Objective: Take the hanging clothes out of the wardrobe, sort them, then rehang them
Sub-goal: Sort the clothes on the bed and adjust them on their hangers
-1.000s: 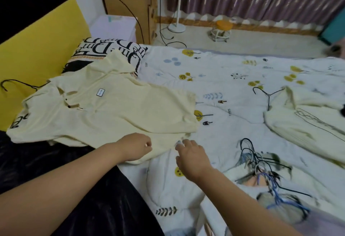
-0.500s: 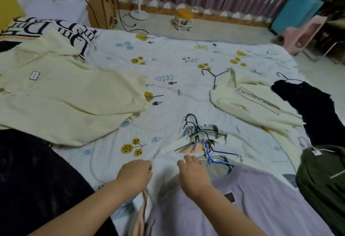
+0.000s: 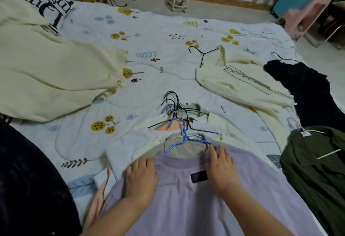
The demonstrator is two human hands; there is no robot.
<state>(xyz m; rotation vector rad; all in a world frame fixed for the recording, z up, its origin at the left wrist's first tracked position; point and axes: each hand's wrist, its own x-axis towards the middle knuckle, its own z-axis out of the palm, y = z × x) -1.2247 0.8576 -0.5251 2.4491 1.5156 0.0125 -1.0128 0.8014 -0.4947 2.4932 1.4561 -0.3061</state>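
Lilac cotton t-shirt (image 3: 196,204) w/ a small dark chest patch lies on top of the clothes pile at the near edge of the white leaf-print quilt (image 3: 158,36), its collar on a blue wire hanger (image 3: 183,138). Left hand (image 3: 141,177) lies flat on the shirt's left shoulder, fingers straight and together, tips at the collar seam, gripping nothing. Right hand (image 3: 222,168) lies flat on the right shoulder, fingers spread and straight, tips near the hanger arm; also holding nothing.

Just beyond the lilac shirt's collar: a bunch of black, grey and blue hanger hooks (image 3: 173,105) over grey, white and peach garments, layers hard to separate. Far left of the lilac shirt: big cream short-sleeve shirt (image 3: 56,78) spread flat, a black-lettered pillow (image 3: 56,9) behind it. Beyond-right of the lilac shirt: cream knit sweater (image 3: 240,82) on a black hanger (image 3: 202,54). Further right: black garment (image 3: 306,90). Right of the lilac shirt, close by: dark olive ribbed top (image 3: 317,168) on a white hanger. Near left: black glossy fabric (image 3: 31,179).
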